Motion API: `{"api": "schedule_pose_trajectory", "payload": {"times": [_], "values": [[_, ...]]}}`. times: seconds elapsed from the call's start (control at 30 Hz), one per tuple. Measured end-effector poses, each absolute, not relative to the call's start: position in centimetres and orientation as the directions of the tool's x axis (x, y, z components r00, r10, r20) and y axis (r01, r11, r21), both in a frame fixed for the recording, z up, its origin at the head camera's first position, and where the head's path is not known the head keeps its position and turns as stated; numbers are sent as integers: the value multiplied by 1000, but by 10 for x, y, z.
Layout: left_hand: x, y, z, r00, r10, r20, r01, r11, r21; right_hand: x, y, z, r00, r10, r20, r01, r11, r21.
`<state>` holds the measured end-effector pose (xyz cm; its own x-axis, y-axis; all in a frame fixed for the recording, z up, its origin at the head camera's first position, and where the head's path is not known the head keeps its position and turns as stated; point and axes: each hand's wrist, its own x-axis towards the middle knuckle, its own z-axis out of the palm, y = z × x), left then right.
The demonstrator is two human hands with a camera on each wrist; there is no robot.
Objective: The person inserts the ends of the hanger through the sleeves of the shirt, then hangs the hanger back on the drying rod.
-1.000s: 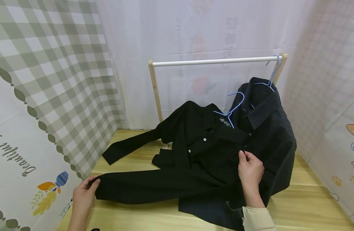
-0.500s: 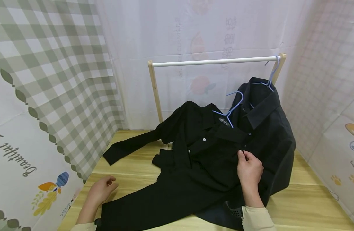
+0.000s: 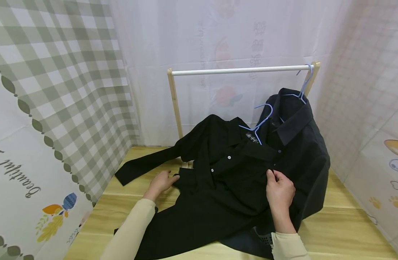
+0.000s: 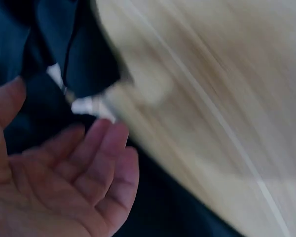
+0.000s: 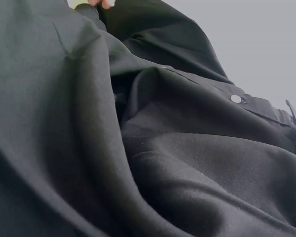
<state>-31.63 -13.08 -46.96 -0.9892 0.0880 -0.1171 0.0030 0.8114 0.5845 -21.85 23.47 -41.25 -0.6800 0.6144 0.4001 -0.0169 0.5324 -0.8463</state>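
Observation:
A black button-up shirt (image 3: 199, 213) lies spread on the table, with a blue hanger (image 3: 258, 127) poking out at its collar. My right hand (image 3: 280, 189) pinches the shirt's front between thumb and fingers. Its folds and a white button (image 5: 236, 98) fill much of the right wrist view. My left hand (image 3: 160, 185) has its fingertips right at the shirt's left edge, beside a small protruding flap of black cloth. In the left wrist view, the left hand (image 4: 64, 182) is palm up, fingers loosely bent and thumb apart, over dark cloth. The near sleeve is partly hidden under the left forearm.
A second dark shirt (image 3: 311, 144) hangs on a blue hanger (image 3: 303, 88) at the right end of a rack with a white bar (image 3: 241, 70) and wooden legs. The wooden table (image 3: 98, 216) is enclosed by a checked curtain (image 3: 88, 61) and pale curtains.
My left hand let go of the near sleeve's end, which dropped toward the table's front, then moved right and forward to the shirt's left edge. My right hand kept its pinch in place.

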Motion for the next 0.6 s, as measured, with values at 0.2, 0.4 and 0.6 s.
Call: {"api": "schedule_pose_trajectory", "payload": {"times": [0.2,0.4,0.6], "values": [[-331,-104,-485,-997,58,-51,18,822,569,-217,236,-411,-682,610,404,-23,534,-845],[-328,-114,-480,-997,15,76,65,684,726,-214,240,-410,-680,609,409,-24,539,-842],[-325,-157,-469,-976,-189,111,-13,557,831,-212,246,-407,-657,633,409,-14,532,-847]]}}
